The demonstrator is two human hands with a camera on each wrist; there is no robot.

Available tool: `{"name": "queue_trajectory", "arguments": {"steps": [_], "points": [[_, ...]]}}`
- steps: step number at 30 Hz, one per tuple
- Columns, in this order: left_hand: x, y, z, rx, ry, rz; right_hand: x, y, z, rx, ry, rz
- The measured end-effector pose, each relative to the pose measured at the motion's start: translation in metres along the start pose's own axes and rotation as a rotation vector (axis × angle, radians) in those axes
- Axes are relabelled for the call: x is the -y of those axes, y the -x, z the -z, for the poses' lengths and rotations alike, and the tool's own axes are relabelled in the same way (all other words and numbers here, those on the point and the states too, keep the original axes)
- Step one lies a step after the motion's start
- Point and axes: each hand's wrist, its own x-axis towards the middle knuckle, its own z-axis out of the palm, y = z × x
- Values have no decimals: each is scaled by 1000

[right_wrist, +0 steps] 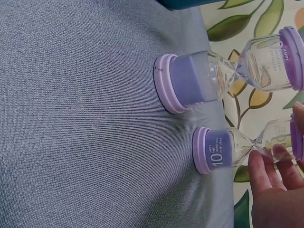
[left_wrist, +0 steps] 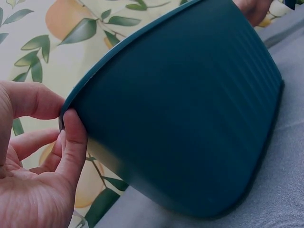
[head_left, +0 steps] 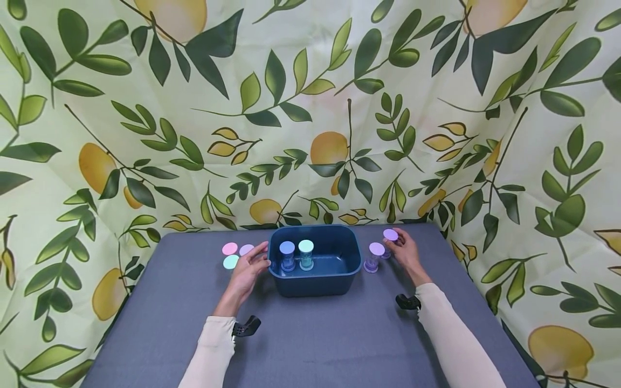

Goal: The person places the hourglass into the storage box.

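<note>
A dark blue bin (head_left: 315,283) stands mid-table with a blue-capped sand timer (head_left: 287,255) and a mint-capped sand timer (head_left: 306,254) upright inside. My left hand (head_left: 257,262) is at the bin's left end; in the left wrist view its thumb (left_wrist: 73,142) and forefinger pinch the rim of the bin (left_wrist: 190,109). Right of the bin stand two purple sand timers. My right hand (head_left: 395,245) holds the far purple timer (head_left: 390,236), marked 10 minutes (right_wrist: 223,149), by its glass. The near purple timer (head_left: 374,256) stands free beside it.
Three more timers with pink (head_left: 230,248), lilac (head_left: 246,249) and mint (head_left: 230,262) caps stand left of the bin, close to my left hand. A leaf-and-lemon cloth (head_left: 310,108) walls the table at the back and sides. The grey table top (head_left: 310,345) stretches toward me.
</note>
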Motion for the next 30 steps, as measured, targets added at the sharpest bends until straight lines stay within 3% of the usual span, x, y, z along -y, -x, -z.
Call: {"name": "queue_trajectory", "arguments": {"steps": [30], "points": [[-1, 0, -1, -4, 24, -5, 23, 18, 20, -32, 37, 12]]}}
